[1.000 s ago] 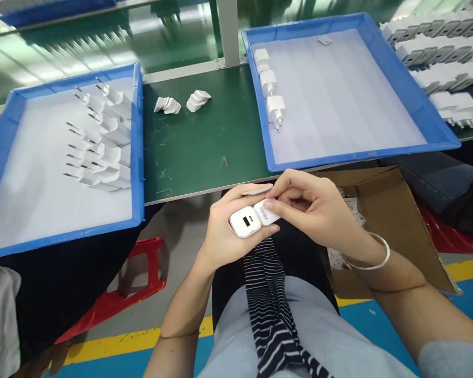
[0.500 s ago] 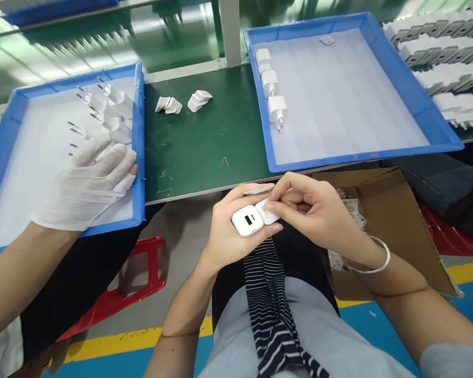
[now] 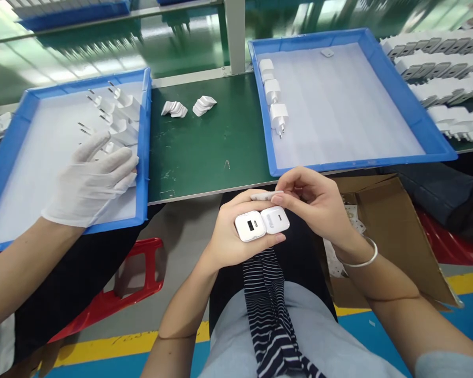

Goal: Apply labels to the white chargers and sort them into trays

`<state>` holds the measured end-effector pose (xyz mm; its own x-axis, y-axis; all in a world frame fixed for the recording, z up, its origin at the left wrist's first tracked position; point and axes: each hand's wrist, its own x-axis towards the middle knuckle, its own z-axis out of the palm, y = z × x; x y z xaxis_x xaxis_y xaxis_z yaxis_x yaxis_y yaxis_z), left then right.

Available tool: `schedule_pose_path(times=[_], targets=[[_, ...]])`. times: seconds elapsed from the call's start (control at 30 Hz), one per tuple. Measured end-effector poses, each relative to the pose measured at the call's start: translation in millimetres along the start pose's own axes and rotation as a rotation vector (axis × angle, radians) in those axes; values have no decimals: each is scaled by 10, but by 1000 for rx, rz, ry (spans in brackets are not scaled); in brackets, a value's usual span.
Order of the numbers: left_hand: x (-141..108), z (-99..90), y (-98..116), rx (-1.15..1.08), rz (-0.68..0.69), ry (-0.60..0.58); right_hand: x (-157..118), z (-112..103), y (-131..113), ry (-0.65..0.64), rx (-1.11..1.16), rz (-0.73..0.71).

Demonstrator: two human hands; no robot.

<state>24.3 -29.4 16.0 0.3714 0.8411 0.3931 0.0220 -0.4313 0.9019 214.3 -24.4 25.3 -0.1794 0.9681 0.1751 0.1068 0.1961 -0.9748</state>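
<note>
Over my lap, my left hand (image 3: 228, 231) is closed around two white chargers side by side. The left charger (image 3: 250, 226) shows a dark slot and a small port; the right charger (image 3: 275, 219) shows one small port. A thin white piece (image 3: 265, 196) lies along the fingers of my left hand. My right hand (image 3: 315, 202) pinches the right end of that thin piece between thumb and index finger, just above the right charger.
A person's gloved hand (image 3: 90, 181) reaches among plugs in the left blue tray (image 3: 143, 157). White caps (image 3: 204, 105) lie on the green table (image 3: 205, 152). The right blue tray (image 3: 362, 159) holds several chargers (image 3: 279, 115). A cardboard box (image 3: 402, 236) stands below.
My right fingers have left the face of the right charger and moved up to the thin white piece. That charger's port face is now uncovered. The view has shifted slightly.
</note>
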Motion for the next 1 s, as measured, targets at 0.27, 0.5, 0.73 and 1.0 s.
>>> schedule_pose_path(times=[0.27, 0.5, 0.73, 1.0], targets=[[-26, 6, 63, -53, -133, -6, 83, -73, -64, 39, -345, -103], [-57, 39, -55, 34, -75, 101, 48, -192, -213, 117, -261, 27], [-62, 103, -88, 211, 23, 120, -39, 46, -393, -226, 25, 235], [-90, 106, -27, 282, 19, 111, 43, 88, -383, -290, 40, 290]])
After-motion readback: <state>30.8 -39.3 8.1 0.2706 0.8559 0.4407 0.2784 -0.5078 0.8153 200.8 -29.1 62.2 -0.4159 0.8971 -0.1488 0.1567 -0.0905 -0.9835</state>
